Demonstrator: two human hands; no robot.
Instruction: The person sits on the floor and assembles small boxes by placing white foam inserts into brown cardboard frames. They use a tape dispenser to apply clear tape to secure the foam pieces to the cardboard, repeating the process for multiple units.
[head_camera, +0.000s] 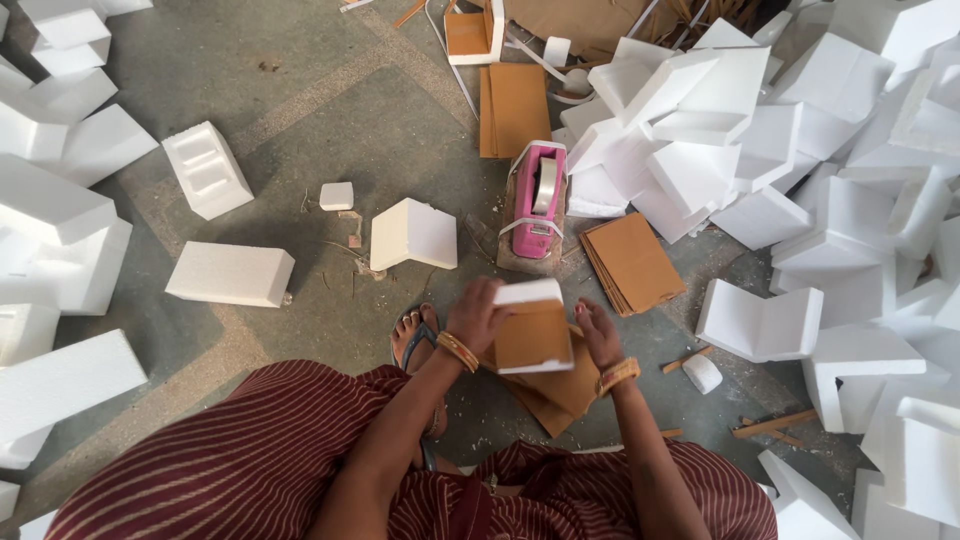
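Head view: a grey concrete floor (330, 90) is seen from above, with a large heap of white foam corner pieces (800, 170) piled along the right side and a second run of foam blocks (60, 220) down the left edge. Between them, three loose foam pieces are noted well apart: a ribbed block (207, 169), a flat slab (230, 274) and an L-shaped corner (413, 235), with a small foam cube (336, 196) near the last. A stack of brown cardboard sheets (515, 105) lies at the top centre and a second, fanned stack (633, 265) lies just right of a pink tape dispenser (539, 200), which stands directly beyond the hands. More cardboard pieces (560, 395) are spread on the floor beneath the hands. A foot in a blue sandal (415, 335) is seen just left of them.

The foam-and-cardboard piece (533, 325) is held above the lap, in the lower centre of the frame. Its brown face is turned upward; its white foam edge faces away toward the dispenser. No clear long axis is made out, the piece being nearly square. The left hand (478, 318) is closed over its left edge. The right hand (600, 335) rests against its right edge, fingers partly curled; whether it grips cannot be told.
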